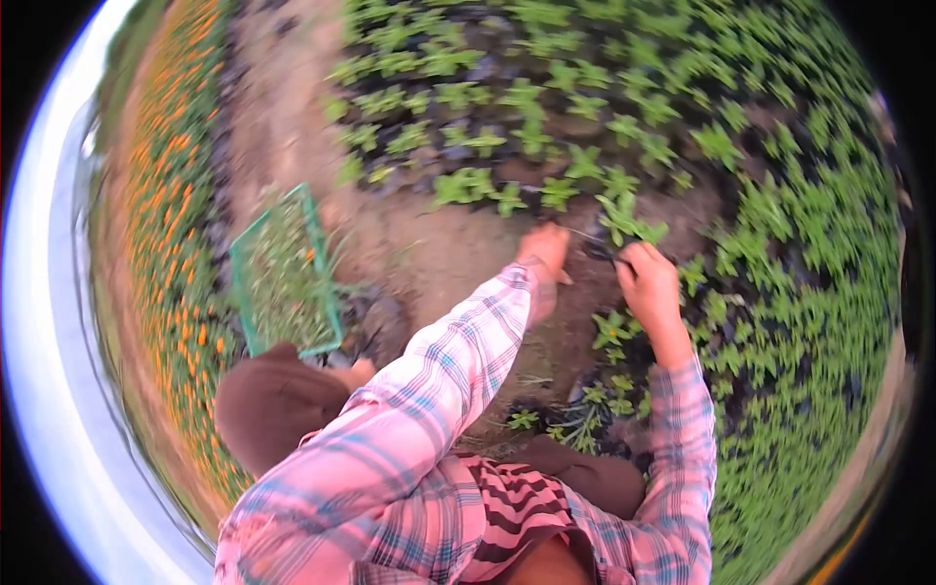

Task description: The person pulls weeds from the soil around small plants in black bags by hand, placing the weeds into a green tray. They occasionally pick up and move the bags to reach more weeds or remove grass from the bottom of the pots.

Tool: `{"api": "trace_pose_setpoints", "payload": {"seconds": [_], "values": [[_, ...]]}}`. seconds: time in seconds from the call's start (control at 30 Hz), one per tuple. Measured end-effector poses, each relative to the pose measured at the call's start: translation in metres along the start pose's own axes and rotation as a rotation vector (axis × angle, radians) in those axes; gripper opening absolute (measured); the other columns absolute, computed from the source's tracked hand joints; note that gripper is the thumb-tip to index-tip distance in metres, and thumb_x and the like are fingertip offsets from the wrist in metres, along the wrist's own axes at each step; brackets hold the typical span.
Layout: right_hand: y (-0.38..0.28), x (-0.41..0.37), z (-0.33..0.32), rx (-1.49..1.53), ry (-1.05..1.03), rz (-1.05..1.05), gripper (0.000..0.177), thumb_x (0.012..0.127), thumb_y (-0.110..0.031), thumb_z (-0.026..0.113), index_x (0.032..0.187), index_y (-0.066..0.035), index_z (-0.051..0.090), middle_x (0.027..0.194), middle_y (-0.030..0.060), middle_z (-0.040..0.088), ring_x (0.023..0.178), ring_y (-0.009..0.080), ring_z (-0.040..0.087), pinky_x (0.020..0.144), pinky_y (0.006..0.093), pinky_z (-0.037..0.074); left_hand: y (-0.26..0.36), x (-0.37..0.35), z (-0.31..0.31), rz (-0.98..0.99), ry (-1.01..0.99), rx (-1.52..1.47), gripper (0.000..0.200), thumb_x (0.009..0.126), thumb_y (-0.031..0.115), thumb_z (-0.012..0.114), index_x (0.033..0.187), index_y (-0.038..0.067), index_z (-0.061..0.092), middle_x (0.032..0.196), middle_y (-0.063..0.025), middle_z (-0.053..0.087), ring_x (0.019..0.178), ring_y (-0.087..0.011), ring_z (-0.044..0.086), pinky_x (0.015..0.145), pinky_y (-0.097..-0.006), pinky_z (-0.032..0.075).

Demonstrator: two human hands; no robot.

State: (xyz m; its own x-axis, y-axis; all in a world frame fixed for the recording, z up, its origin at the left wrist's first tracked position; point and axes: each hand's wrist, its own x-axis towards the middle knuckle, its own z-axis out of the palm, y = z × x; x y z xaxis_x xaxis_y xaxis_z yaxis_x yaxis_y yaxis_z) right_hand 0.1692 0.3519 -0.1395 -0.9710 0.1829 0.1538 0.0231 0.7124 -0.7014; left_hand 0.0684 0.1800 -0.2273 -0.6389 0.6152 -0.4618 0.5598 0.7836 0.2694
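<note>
My right hand (651, 285) is closed at the dark rim of a black plastic plant bag (599, 250), with its fingers pinched together. A bright green seedling (624, 216) stands at that bag, just beyond my fingertips. My left hand (547, 248) is close by on the left over bare brown soil, its fingers curled together. A thin pale strand runs from the left fingers toward the bag; what that hand grips is too small to make out. Both forearms wear pink and blue plaid sleeves (458, 341).
A green plastic crate (317, 244) full of pulled weeds sits on the dirt path to the left. Dense rows of seedlings in black bags (526, 97) spread ahead and right. Orange flowers (175, 195) line the far left. My brown-clad knee (283, 400) is near the crate.
</note>
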Motion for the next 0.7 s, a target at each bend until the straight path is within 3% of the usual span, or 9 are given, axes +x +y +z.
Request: {"api": "trace_pose_setpoints", "payload": {"seconds": [0.03, 0.1, 0.23, 0.33, 0.4, 0.47, 0.53, 0.57, 0.7], "values": [[-0.011, 0.000, 0.004, 0.025, -0.037, 0.029, 0.010, 0.074, -0.003, 0.065, 0.079, -0.004, 0.056, 0.075, 0.0134, 0.056, 0.069, 0.0348, 0.058, 0.061, 0.0415, 0.047, -0.016, -0.012, 0.002, -0.055, 0.029, -0.001, 0.068, 0.056, 0.028, 0.089, 0.109, 0.004, 0.054, 0.105, -0.0138, 0.058, 0.104, -0.0303, 0.057, 0.088, -0.0417, 0.048], [-0.027, 0.000, 0.024, 0.073, -0.086, -0.018, 0.011, 0.073, -0.003, 0.066, 0.078, -0.004, 0.056, 0.075, 0.0134, 0.057, 0.069, 0.0347, 0.058, 0.061, 0.0413, 0.047, -0.040, -0.034, 0.022, 0.130, 0.218, -0.410, 0.050, 0.066, 0.024, 0.082, 0.104, 0.006, 0.056, 0.097, -0.0119, 0.058, 0.091, -0.0272, 0.059, 0.081, -0.0399, 0.049], [-0.059, 0.017, 0.076, 0.186, -0.242, -0.104, 0.012, 0.073, -0.004, 0.066, 0.078, -0.004, 0.055, 0.075, 0.0137, 0.056, 0.070, 0.0343, 0.058, 0.063, 0.0413, 0.047, -0.116, -0.096, 0.073, -0.407, 0.593, -0.819, 0.023, 0.076, 0.013, 0.072, 0.094, 0.007, 0.059, 0.089, -0.0095, 0.057, 0.078, -0.0217, 0.059, 0.072, -0.0341, 0.049], [-0.089, 0.039, 0.122, 0.258, -0.338, -0.172, 0.012, 0.073, -0.003, 0.065, 0.079, -0.004, 0.055, 0.075, 0.0140, 0.056, 0.070, 0.0346, 0.058, 0.063, 0.0413, 0.047, -0.178, -0.137, 0.052, -0.452, 0.789, -0.533, 0.015, 0.079, 0.003, 0.064, 0.093, 0.007, 0.059, 0.089, -0.0106, 0.057, 0.084, -0.0242, 0.059, 0.075, -0.0344, 0.048], [-0.109, 0.052, 0.145, 0.287, -0.379, -0.198, 0.011, 0.073, -0.003, 0.065, 0.079, -0.003, 0.055, 0.076, 0.0141, 0.056, 0.070, 0.0347, 0.058, 0.063, 0.0414, 0.047, -0.207, -0.143, 0.025, -0.452, 0.881, -0.332, 0.025, 0.078, 0.004, 0.066, 0.101, 0.006, 0.058, 0.100, -0.0150, 0.055, 0.091, -0.0336, 0.057, 0.081, -0.0388, 0.048], [-0.127, 0.064, 0.162, 0.325, -0.344, -0.186, 0.011, 0.073, -0.004, 0.065, 0.079, -0.003, 0.055, 0.076, 0.0141, 0.056, 0.070, 0.0349, 0.058, 0.063, 0.0413, 0.047, -0.212, -0.140, -0.004, -0.518, 0.845, -0.343, 0.030, 0.077, 0.011, 0.069, 0.103, 0.005, 0.057, 0.104, -0.0162, 0.054, 0.097, -0.0361, 0.056, 0.083, -0.0413, 0.048], [-0.133, 0.069, 0.175, 0.312, -0.333, -0.195, 0.012, 0.072, -0.003, 0.066, 0.079, -0.003, 0.056, 0.076, 0.0139, 0.057, 0.070, 0.0343, 0.058, 0.063, 0.0409, 0.047, -0.207, -0.133, -0.024, -0.647, 0.576, -0.273, 0.034, 0.078, 0.022, 0.072, 0.102, 0.004, 0.056, 0.108, -0.0174, 0.053, 0.103, -0.0359, 0.057, 0.084, -0.0420, 0.049], [-0.134, 0.071, 0.180, 0.314, -0.286, -0.183, 0.013, 0.072, -0.003, 0.066, 0.079, -0.003, 0.056, 0.076, 0.0138, 0.057, 0.070, 0.0339, 0.058, 0.063, 0.0405, 0.047, -0.207, -0.127, -0.026, -0.703, 0.365, -0.225, 0.040, 0.080, 0.035, 0.069, 0.103, 0.004, 0.057, 0.108, -0.0180, 0.057, 0.103, -0.0345, 0.059, 0.082, -0.0425, 0.050], [-0.132, 0.076, 0.191, 0.279, -0.252, -0.132, 0.014, 0.072, -0.003, 0.069, 0.078, -0.003, 0.056, 0.075, 0.0133, 0.058, 0.069, 0.0328, 0.058, 0.062, 0.0394, 0.047, -0.207, -0.106, -0.009, -0.685, 0.221, -0.113, 0.040, 0.084, 0.044, 0.061, 0.100, 0.008, 0.062, 0.095, -0.0130, 0.067, 0.090, -0.0320, 0.065, 0.076, -0.0427, 0.052]]}}
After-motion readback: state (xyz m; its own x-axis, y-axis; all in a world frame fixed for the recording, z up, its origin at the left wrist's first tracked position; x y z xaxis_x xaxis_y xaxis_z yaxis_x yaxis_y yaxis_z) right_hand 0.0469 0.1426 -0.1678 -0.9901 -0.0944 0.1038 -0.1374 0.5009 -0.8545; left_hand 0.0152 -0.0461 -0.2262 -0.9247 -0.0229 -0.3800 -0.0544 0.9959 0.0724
